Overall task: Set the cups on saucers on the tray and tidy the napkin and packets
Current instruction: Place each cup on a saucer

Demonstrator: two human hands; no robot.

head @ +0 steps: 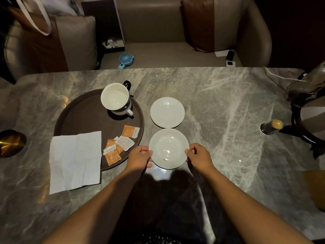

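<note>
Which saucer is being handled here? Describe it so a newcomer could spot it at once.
On the marble table, just right of the round dark tray, lie two white saucers. It is the near saucer, gripped at its edges by the left hand and right hand; the far saucer lies untouched.

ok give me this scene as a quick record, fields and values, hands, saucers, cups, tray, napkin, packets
left hand: grips near saucer's left rim
right hand: grips its right rim
near saucer: on table, right of tray
far saucer: on table, empty
cups: stacked on tray, no saucers
tray: round, dark
napkin: unfolded, overhanging tray's front edge
packets: scattered on tray
</note>
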